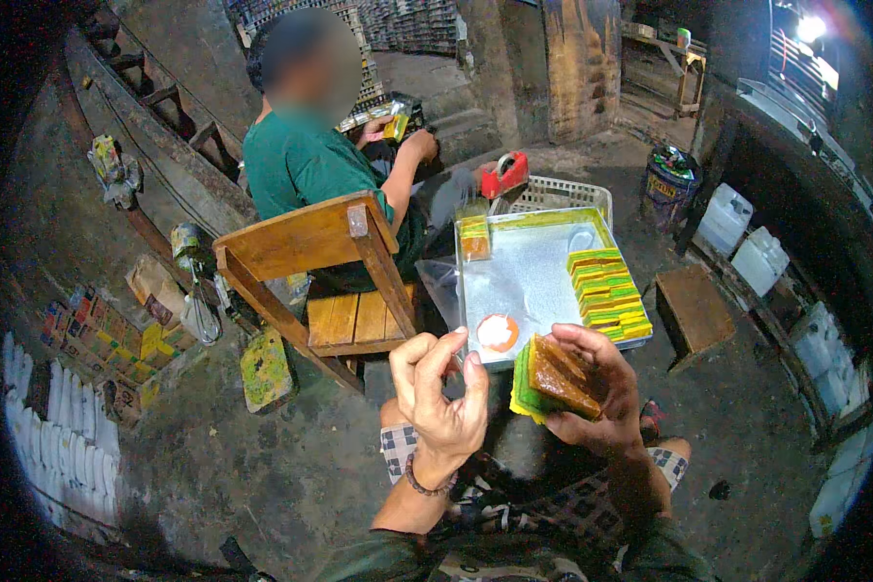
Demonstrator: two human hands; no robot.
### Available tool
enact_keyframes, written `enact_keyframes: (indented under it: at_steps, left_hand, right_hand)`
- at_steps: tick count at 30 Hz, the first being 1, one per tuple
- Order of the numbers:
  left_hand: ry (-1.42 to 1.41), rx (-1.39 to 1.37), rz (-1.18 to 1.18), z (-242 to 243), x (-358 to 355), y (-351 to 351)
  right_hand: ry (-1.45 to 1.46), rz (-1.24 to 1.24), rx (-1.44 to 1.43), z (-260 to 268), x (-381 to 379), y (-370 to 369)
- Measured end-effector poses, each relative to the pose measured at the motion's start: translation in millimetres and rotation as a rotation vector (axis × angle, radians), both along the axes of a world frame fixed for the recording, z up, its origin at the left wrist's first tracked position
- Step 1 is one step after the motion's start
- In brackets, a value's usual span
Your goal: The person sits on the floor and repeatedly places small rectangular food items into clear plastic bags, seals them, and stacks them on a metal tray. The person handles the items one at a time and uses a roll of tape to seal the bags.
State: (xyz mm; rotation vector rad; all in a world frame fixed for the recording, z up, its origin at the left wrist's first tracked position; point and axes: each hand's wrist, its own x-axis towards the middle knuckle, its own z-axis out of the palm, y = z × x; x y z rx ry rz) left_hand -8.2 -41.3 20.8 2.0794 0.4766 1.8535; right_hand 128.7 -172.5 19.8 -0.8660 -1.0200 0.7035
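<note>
My right hand [600,396] grips a block of green and yellow layered cake [553,375] with a brown top, tilted above my lap. To its left, my left hand [440,393] is raised with thumb and fingertips near each other; whether something thin is between them cannot be told. Beyond both hands lies a metal tray [531,269]. A row of cake slices [607,295] stands along its right side. One clear-wrapped piece [474,238] sits at its upper left corner. A clear plastic sheet or bag with an orange and white round label [497,332] lies at the near left.
A co-worker [305,160] in a green shirt sits ahead on a wooden chair [305,240], holding a yellow piece. Behind the tray are a red tape dispenser [505,174] and a plastic crate [567,195]. A low wooden stool [695,309] stands right; stacked cartons [105,338] are left.
</note>
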Motion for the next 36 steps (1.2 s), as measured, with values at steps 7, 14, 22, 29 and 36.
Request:
enact_keyframes:
  at_steps: [7, 14, 22, 29, 36]
  left_hand:
    - [0.086, -0.019, -0.035, 9, -12, -6]
    - [0.118, 0.036, -0.043, 12, -14, -11]
    - [0.183, 0.312, -0.067, 10, -19, -4]
    - [0.128, 0.403, -0.143, 6, -19, 5]
    - [0.137, 0.408, -0.157, 3, -18, 1]
  right_hand:
    - [-0.259, -0.23, 0.014, -2, 0, 6]
    - [-0.764, -0.492, 0.044, 11, 0, 13]
    - [-0.954, -0.67, 0.101, 19, -7, 17]
    - [-0.878, -0.757, 0.224, 12, -11, 22]
    - [-0.956, -0.827, 0.24, 13, -13, 32]
